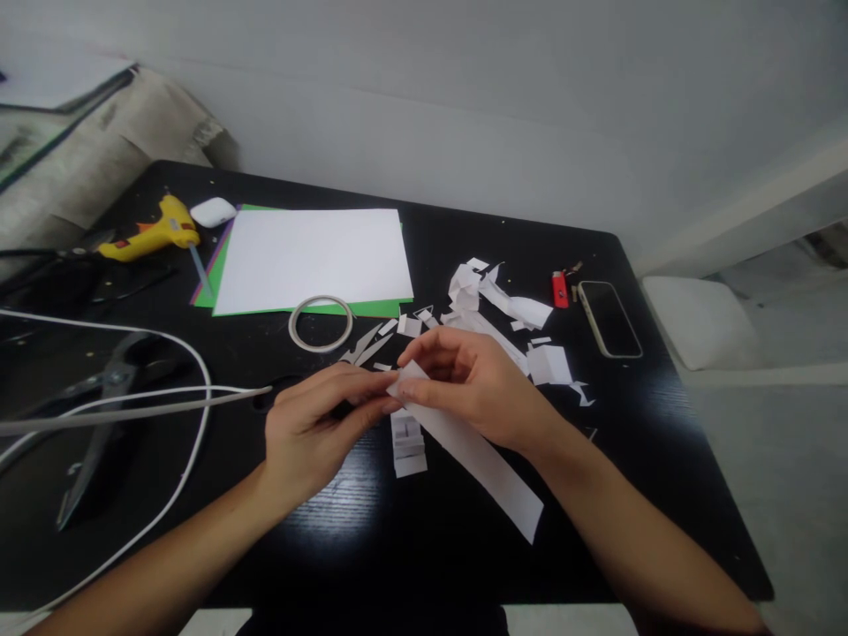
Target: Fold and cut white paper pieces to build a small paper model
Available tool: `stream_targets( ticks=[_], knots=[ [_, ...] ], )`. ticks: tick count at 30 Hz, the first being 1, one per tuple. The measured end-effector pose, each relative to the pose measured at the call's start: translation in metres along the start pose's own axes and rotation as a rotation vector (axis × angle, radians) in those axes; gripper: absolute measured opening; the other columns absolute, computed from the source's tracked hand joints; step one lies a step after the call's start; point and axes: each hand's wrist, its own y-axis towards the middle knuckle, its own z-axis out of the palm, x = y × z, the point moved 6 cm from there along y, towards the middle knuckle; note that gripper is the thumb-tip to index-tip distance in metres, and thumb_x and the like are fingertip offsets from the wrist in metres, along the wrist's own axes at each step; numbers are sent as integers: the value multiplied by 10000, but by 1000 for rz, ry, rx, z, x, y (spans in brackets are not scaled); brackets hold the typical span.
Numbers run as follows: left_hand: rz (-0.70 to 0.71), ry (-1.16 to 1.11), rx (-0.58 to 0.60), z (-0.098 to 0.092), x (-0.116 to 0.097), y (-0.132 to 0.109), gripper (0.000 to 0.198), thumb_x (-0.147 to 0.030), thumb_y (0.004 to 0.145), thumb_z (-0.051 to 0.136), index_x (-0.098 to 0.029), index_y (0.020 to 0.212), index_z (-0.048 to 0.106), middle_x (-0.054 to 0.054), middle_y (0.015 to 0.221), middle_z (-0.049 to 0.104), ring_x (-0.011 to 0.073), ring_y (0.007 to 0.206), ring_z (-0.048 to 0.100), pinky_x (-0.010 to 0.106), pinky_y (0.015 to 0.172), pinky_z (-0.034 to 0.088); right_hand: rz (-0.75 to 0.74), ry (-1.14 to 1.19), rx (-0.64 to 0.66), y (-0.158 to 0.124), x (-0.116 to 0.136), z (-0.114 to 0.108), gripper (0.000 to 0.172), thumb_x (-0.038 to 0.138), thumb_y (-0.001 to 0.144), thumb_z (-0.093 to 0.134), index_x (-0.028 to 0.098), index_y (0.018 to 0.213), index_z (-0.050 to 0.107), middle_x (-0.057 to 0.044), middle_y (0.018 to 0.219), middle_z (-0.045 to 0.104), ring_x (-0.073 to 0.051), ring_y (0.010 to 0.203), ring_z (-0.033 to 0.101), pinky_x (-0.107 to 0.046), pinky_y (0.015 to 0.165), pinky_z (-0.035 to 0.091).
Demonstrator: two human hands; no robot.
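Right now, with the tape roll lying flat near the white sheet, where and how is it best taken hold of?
Probably from above, by the left rim: the tape roll lies flat with an open middle, so one finger fits inside and the thumb outside. Paper scraps crowd its right side.

Long white paper strip [483, 473], slanting down-right, upper end pinched

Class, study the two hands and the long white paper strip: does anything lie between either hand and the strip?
Nothing visible does. The left hand and right hand both pinch the paper strip at its upper end. The scissors lie beyond the hands and the folded scraps beside the strip, not between.
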Motion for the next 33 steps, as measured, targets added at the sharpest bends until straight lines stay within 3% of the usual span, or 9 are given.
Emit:
stream_targets(
  ticks=[33],
  knots=[
    [0, 16, -5, -2, 0, 0, 262, -146, 863, 839, -258, 1097, 804, -6, 828, 766, 109, 653, 688, 217, 556, 562, -15, 8, -26, 2, -2, 0, 267, 304, 783, 897, 195, 977, 750, -1, 882, 765, -144, 812, 743, -290, 803, 598]
  ],
)
